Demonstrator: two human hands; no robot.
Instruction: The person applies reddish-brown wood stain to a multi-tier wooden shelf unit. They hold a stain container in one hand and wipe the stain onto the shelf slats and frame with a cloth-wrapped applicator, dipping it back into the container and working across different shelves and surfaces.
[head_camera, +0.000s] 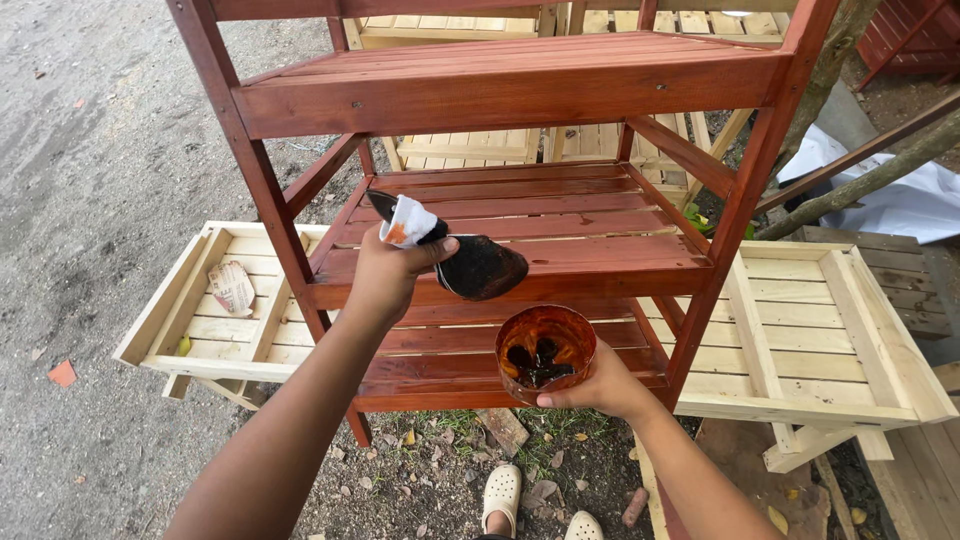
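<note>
Staining step: left hand (385, 270) fingers pinching a dark rag (470, 262) at the middle shelf's (560, 215) front edge; right hand (600, 385) fingers wrapped around the stain cup (545, 350). Next likely needs re-dipping.

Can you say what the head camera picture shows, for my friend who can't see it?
A person's left hand holds a stain-dark rag over the middle shelf of a red-brown wooden rack, while the right hand holds a cup of brown stain. Unpainted pale wood racks lie on the ground behind it.
</note>
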